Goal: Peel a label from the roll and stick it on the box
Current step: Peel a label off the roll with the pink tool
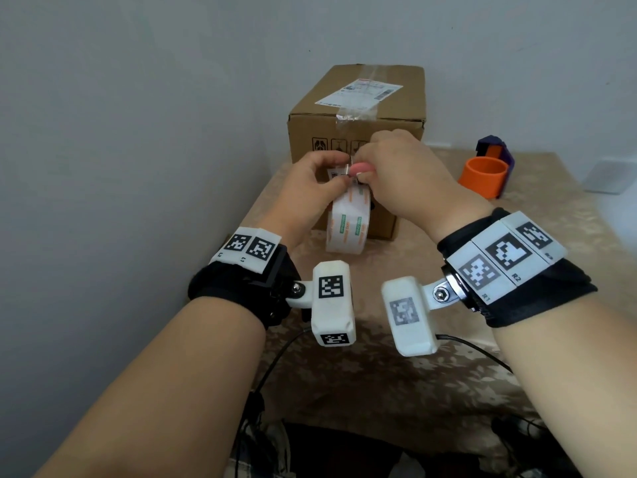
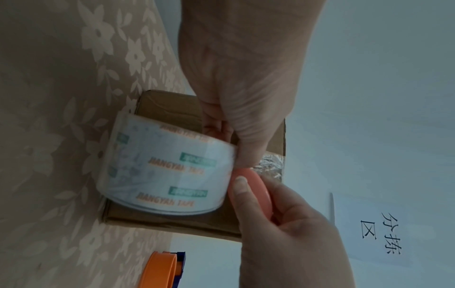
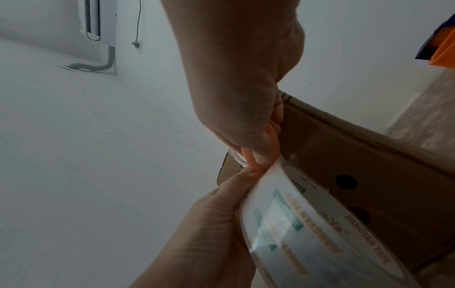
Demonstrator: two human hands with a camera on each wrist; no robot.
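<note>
A brown cardboard box point(image 1: 358, 98) stands at the back of the table with a printed shipping label on its top. In front of it my left hand point(image 1: 339, 174) pinches the top edge of a white roll point(image 1: 348, 222) printed in orange and green, holding it upright above the table. My right hand point(image 1: 365, 167) grips a small pink oval object point(image 1: 361, 168) against that same top edge. The left wrist view shows the roll point(image 2: 167, 171), the pink object point(image 2: 256, 187) under my right thumb, and the box point(image 2: 172, 109) behind. Whether a label end is lifted is hidden.
An orange cylinder point(image 1: 482, 177) with a dark purple part point(image 1: 496, 151) sits right of the box. The table point(image 1: 379, 374) wears a beige floral cloth. A grey wall runs close along the left and back. Black cables hang at the near edge.
</note>
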